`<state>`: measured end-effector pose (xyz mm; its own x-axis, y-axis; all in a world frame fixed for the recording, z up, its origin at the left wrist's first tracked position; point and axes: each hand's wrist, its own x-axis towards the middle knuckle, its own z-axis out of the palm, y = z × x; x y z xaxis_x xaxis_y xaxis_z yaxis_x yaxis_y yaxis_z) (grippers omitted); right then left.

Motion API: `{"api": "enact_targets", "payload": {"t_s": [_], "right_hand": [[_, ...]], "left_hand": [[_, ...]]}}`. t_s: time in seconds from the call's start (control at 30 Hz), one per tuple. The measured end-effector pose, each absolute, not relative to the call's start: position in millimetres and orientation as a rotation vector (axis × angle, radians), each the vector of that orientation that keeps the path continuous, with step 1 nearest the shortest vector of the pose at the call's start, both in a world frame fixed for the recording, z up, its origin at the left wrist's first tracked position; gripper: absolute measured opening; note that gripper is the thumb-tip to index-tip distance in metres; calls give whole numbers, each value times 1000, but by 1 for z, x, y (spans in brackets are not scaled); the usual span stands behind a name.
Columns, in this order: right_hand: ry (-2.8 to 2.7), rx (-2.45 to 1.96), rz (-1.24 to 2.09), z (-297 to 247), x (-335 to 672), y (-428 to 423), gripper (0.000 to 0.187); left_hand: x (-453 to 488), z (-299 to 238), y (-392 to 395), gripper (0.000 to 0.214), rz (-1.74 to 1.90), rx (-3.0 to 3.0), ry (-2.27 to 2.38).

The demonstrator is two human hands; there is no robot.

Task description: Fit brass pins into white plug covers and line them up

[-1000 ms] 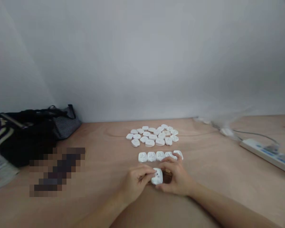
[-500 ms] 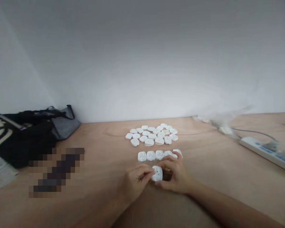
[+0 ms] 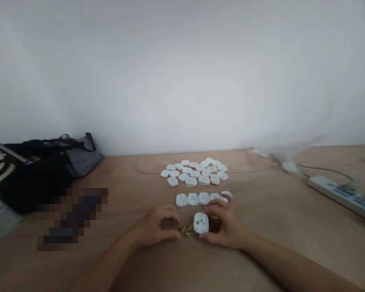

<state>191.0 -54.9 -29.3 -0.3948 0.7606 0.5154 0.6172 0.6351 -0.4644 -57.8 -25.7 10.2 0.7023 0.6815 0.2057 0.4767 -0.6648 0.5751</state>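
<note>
My right hand (image 3: 226, 223) grips a small white square plastic housing (image 3: 201, 217) between thumb and fingers at its right side. Its face, with several holes, is turned up, and a brownish spot shows in one hole. Just left of it lie several small brass pieces (image 3: 187, 230) on the table. Beside these my left hand (image 3: 159, 225) is open, thumb and fingers apart, with nothing visible between them. More brass-coloured bits (image 3: 214, 221) show partly under my right palm. Beyond both hands runs a row of similar housings (image 3: 193, 199), its right end partly covered by my right fingers.
Farther back on the wooden table (image 3: 134, 190) is a loose group of white housings (image 3: 194, 174). A white power strip (image 3: 337, 194) and clear plastic bag (image 3: 287, 158) are at right. On the left are a black bag (image 3: 33, 178) and a pixelated dark object (image 3: 76, 219).
My left hand has drawn back leftward from the housing and its fingers have parted, bringing the brass pieces into view. My right hand keeps the housing in nearly the same spot.
</note>
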Motion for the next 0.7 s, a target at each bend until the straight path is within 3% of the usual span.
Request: {"api": "enact_targets", "payload": {"t_s": [0.13,0.37,0.7], "right_hand": [[-2132,-1063,266,-30,191,-54,40],[-2122,-1050,237,-29,191,-56,41],[-2152,-1043,255,-29,191,-56,43]], "left_hand": [[-69,7,-20,29,420,2387,934],[-66,8,-20,9,361,2324,979],[-54,-3,-20,10,793,2118,1025]]}}
